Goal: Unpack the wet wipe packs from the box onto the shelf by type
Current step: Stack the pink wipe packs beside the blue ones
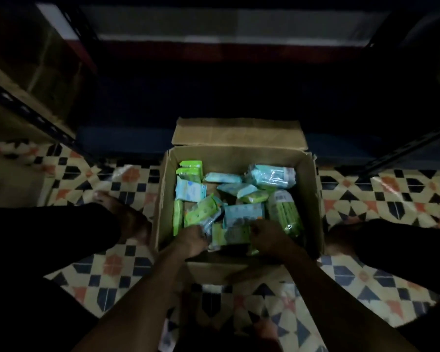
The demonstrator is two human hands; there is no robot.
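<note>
An open cardboard box [163, 199] stands on the tiled floor in front of me, holding several green and light blue wet wipe packs. Both hands reach into its near side. My left hand [192, 240] grips a dark-edged pack [210, 224] at the box's near left. My right hand [267, 237] holds a green and blue pack [230, 233] beside it. A large green pack [285, 209] lies along the right wall, and a big blue bundle [271, 176] sits at the far right. The dim shelf [214, 41] runs behind the box.
Dark metal shelf uprights [28, 110] slant at the left and at the right. My bare feet [122, 212] stand on either side of the box on the patterned tiles. The room is very dim.
</note>
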